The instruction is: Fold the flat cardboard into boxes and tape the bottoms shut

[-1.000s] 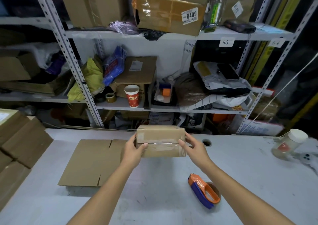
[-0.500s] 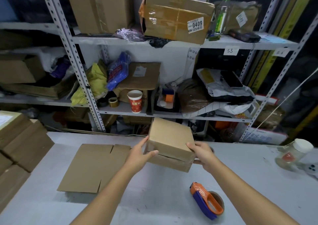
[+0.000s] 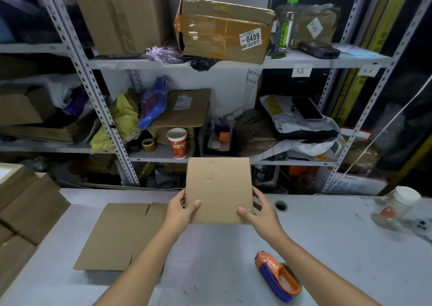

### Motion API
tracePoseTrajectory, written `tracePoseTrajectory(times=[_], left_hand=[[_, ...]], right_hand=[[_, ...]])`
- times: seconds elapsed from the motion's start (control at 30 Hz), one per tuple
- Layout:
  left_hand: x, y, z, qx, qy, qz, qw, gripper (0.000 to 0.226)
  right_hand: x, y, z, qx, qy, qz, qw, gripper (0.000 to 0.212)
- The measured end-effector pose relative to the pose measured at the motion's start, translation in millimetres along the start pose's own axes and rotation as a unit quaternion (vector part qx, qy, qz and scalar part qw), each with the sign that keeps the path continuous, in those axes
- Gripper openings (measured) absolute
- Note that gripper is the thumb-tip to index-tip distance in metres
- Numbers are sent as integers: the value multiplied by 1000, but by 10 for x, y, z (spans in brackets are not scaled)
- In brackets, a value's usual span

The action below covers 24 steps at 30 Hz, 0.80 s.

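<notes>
Head view, reading from your left: a stack of boxes (image 3: pixel 28 212) sits at the edge of the table (image 3: pixel 210 270). Just beside it the flat cardboard (image 3: pixel 121 235) lies on the tabletop, its slit edges toward you and away from you.

Your left hand (image 3: pixel 181 208) is the nearer one to that sheet. It pinches the lower left edge of the box (image 3: pixel 218 188), thumb on the near face and fingers out of sight behind.

You hold the box up off the table between both hands. It stands upright with one plain broad face turned squarely toward you, a little taller than wide, so its visible long axis runs bottom to top. Its depth and its far side are hidden, and you cannot tell from here where the taped bottom points.

Your right hand (image 3: pixel 259 212) grips the lower right corner the same way, thumb pressed on the front.

Nearer to you than that hand, and well apart from the box, the tape dispenser (image 3: pixel 278 277) lies on its side. Far right stands a jar (image 3: pixel 397 205).

My judgement is that this box wants setting aside leftward onto the stack. After that your left hand reaches the flat cardboard first, and your right hand is best placed for the tape dispenser.
</notes>
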<state>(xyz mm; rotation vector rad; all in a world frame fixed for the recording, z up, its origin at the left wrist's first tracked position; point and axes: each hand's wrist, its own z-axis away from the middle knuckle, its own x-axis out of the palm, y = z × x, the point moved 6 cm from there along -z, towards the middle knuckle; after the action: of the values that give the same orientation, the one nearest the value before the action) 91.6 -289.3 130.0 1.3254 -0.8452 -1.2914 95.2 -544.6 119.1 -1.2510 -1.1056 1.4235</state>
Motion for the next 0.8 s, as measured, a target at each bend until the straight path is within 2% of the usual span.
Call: tracePoseTrajectory(times=[0.23,0.43,0.6,0.73,0.8], left_hand=[[67,27,152,3,36,50,998,56],[141,29,337,6,52,11,999,60],[313,-59,505,10,23,-7,1000,61],[377,-35,555,-13,3,-1,1000,50],[401,9,513,-59,-12,34,998,36]], right_hand=[[-194,56,-118,62,-36,-17,997,101],[-273,4,-162,56,-62,-22,996,93],[-280,-53,-134,20,-42,-18,999,63],[-353,13,7,3,-10,6,1000,70],[-395,38,129,-3,-2,28,1000,77]])
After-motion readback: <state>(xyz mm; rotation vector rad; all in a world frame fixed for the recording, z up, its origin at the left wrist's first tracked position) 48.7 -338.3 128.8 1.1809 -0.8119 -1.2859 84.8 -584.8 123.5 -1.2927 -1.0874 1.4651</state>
